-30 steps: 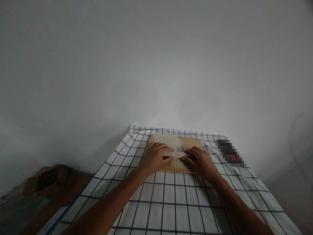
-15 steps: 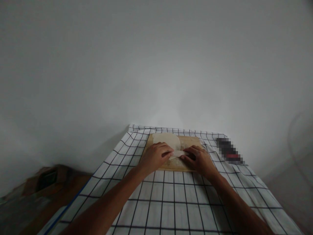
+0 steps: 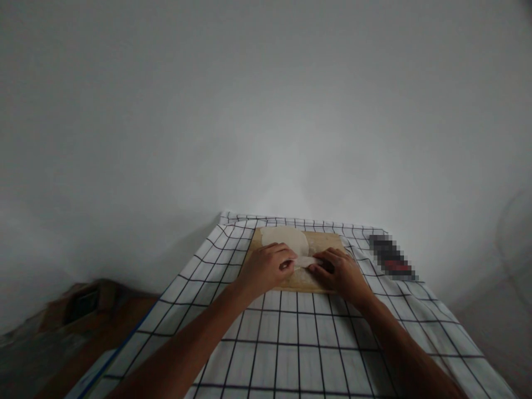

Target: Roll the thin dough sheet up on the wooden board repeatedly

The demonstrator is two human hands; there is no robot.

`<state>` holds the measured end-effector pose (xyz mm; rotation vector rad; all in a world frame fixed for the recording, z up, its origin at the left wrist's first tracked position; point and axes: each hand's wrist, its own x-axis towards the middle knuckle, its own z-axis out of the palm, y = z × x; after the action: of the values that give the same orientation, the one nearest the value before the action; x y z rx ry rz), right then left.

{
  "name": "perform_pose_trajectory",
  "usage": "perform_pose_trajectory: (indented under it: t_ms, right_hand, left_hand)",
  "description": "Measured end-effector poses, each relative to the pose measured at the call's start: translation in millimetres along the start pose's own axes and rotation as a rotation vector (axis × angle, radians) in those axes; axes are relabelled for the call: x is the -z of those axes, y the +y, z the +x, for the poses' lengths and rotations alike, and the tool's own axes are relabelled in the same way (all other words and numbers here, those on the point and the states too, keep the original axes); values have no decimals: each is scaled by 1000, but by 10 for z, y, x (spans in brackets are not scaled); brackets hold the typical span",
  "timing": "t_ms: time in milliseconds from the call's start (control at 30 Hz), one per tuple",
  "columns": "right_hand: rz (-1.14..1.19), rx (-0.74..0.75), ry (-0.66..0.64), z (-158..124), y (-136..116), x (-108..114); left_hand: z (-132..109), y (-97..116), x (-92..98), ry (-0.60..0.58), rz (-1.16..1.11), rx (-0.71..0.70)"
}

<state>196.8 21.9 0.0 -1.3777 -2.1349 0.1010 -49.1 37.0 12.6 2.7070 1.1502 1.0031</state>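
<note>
A pale strip of rolled dough [image 3: 305, 261] stretches between my two hands, just above or on a wooden board [image 3: 291, 284]. My left hand [image 3: 272, 263] pinches its left end, with thumb and fingers curled together. On the other end, my right hand [image 3: 336, 268] has its fingers closed round the dough. Behind my left hand, a flat, round-edged sheet of dough [image 3: 286, 239] lies on the board's far left part. The fingers partly hide both ends of the strip.
A black-and-white checked cloth [image 3: 286, 349] covers the table under the board. A blurred-out dark object [image 3: 390, 257] lies to the right. White wall [image 3: 282, 111] rises behind the table. On the floor at left stands a brown box [image 3: 89, 302].
Both hands keep their hold on the dough strip and have barely moved. The left fingers look slightly more curled. The whole view has shifted very slightly.
</note>
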Motion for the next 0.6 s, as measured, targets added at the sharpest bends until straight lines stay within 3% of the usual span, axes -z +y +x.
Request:
perform_pose_trajectory:
  t_ms: [600]
  right_hand:
    - [-11,3,-6,0,-2,14]
  left_hand:
    - [3,11,25,1,-13,6]
